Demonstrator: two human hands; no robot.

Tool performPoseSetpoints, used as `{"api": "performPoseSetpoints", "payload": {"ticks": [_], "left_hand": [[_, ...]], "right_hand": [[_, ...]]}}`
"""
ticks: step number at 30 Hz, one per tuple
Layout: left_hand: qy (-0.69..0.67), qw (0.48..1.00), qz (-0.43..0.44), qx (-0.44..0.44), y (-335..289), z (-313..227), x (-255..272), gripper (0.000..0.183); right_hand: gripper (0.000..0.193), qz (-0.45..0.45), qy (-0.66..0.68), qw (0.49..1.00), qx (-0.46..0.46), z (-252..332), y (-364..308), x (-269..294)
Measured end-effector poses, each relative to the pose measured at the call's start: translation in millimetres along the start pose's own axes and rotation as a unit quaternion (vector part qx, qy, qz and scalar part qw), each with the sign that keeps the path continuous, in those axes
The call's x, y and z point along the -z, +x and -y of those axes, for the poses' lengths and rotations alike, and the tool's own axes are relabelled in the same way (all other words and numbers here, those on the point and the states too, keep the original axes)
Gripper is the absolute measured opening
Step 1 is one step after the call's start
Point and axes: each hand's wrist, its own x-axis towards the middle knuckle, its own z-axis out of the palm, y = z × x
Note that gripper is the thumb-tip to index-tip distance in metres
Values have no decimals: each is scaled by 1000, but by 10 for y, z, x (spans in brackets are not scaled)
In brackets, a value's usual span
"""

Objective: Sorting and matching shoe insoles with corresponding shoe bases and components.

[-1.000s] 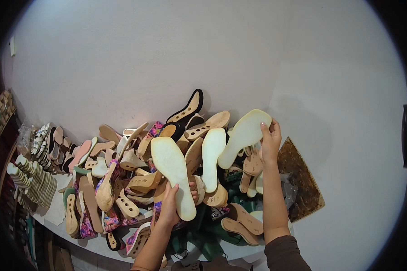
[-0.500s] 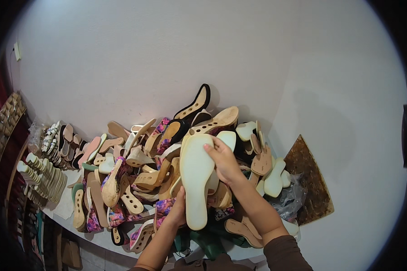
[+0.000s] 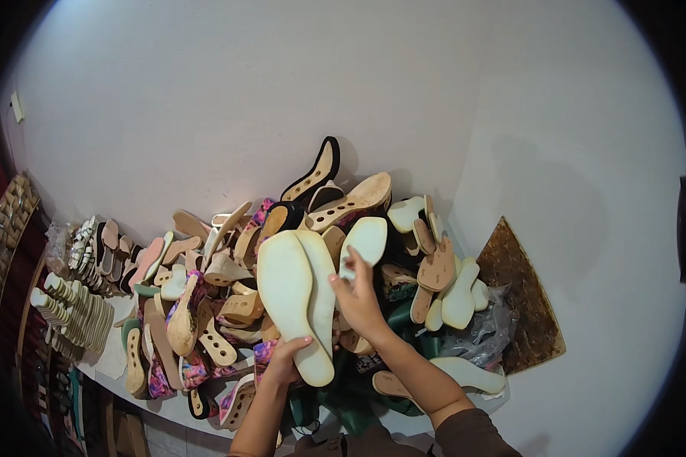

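Note:
Two pale cream shoe soles (image 3: 286,286) are fanned out, overlapping, in front of me. My left hand (image 3: 286,362) grips them near the narrow heel end, thumb on top. Just right of them is my right hand (image 3: 358,301), thumb and fingers apart. Its thumb reaches the edge of the rear sole, and its fingertips overlap another pale sole (image 3: 366,238) lying on the pile; whether they press on it, I cannot tell. Wedge soles with holes (image 3: 354,204) and floral-patterned wedges (image 3: 194,365) are heaped behind and beside both hands.
A brown stained board (image 3: 522,305) leans at the right, with crumpled clear plastic (image 3: 484,335) beside it. Stacks of striped soles (image 3: 84,316) stand on the table's left end. Dark green material (image 3: 351,411) lies near my body. A pale wall (image 3: 282,91) rises behind the heap.
The held soles have shifted left and spread apart, showing a second one. My right hand has come off their top and moved down, its fingers opening. My left thumb now lies over the front sole.

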Motion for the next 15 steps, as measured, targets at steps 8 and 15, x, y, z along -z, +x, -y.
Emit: {"api": "performPoseSetpoints", "payload": {"ticks": [8,15], "left_hand": [[37,994,-92,-52,61,-90,43,56],[-18,997,-47,-59,34,-89,177,65]], "right_hand": [[36,66,341,910,-225,-115,192,148],[45,94,346,910,-207,-137,109,40]]}}
